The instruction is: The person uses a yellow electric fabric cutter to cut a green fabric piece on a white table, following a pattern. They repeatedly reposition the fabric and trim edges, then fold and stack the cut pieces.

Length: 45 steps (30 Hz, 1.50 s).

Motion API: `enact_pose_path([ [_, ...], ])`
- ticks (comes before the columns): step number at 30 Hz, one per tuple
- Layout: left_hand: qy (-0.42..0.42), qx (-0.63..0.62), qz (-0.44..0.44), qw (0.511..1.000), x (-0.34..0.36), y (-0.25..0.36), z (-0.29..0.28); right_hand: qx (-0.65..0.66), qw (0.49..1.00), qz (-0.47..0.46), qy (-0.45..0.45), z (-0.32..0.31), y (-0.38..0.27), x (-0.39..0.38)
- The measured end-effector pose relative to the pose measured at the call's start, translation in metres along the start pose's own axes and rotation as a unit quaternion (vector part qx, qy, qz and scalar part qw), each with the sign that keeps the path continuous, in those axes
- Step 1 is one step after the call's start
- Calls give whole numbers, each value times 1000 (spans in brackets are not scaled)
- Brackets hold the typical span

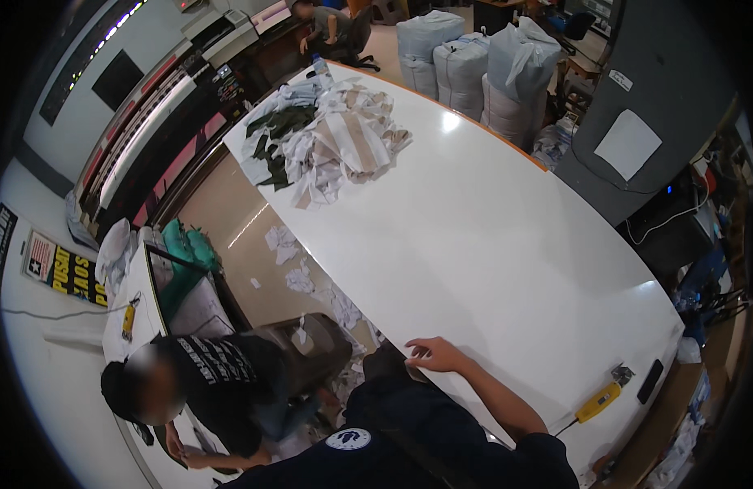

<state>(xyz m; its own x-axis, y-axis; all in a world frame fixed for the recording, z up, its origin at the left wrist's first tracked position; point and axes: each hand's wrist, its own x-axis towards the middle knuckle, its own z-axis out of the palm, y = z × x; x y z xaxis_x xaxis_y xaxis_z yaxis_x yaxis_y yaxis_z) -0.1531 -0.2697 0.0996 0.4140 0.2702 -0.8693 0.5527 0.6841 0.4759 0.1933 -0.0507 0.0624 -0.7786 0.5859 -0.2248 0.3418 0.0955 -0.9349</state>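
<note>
My right hand (pixel 436 355) rests at the near edge of the white table (pixel 474 244), its fingers apart and slightly curled, with nothing in them. My left hand is out of view. To the right of my right forearm lies a yellow corded hand tool (pixel 598 403) with a metal head, perhaps an electric fabric cutter. Beside it is a flat black oblong thing (pixel 651 381). A heap of cloth pieces (pixel 328 138), white, beige-striped and dark green, covers the table's far left end.
A person in black (pixel 222 383) bends over a second table at left, where another yellow tool (pixel 129 319) lies. Cloth scraps (pixel 299 279) litter the floor. Beyond the table stand stuffed white sacks (pixel 462 65), a wide printer-like machine (pixel 148 130) and a seated person (pixel 326 28).
</note>
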Motion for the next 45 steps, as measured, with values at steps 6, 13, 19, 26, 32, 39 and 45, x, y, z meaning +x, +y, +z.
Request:
enact_pose_path([
  [6, 16, 161, -41, 986, 88, -17, -143, 66, 961, 174, 202, -36, 28, 57],
  [13, 361, 399, 248, 806, 167, 214, -426, 229, 813, 313, 435, -45, 17, 78],
  [19, 582, 433, 272, 632, 184, 366, -540, 247, 706, 313, 585, -18, 2, 106],
  [26, 475, 535, 270, 645, 207, 420, -551, 160, 527, 168, 818, 33, 45, 119],
  [32, 548, 254, 481, 636, 209, 385, -570, 62, 511, 258, 818, 35, 35, 135],
  [39, 250, 1, 570, 782, 124, 367, -402, 125, 647, 181, 730, 5, 4, 174],
  [45, -272, 215, 478, 807, 11, 358, -287, -132, 741, 35, 657, -27, -34, 247],
])
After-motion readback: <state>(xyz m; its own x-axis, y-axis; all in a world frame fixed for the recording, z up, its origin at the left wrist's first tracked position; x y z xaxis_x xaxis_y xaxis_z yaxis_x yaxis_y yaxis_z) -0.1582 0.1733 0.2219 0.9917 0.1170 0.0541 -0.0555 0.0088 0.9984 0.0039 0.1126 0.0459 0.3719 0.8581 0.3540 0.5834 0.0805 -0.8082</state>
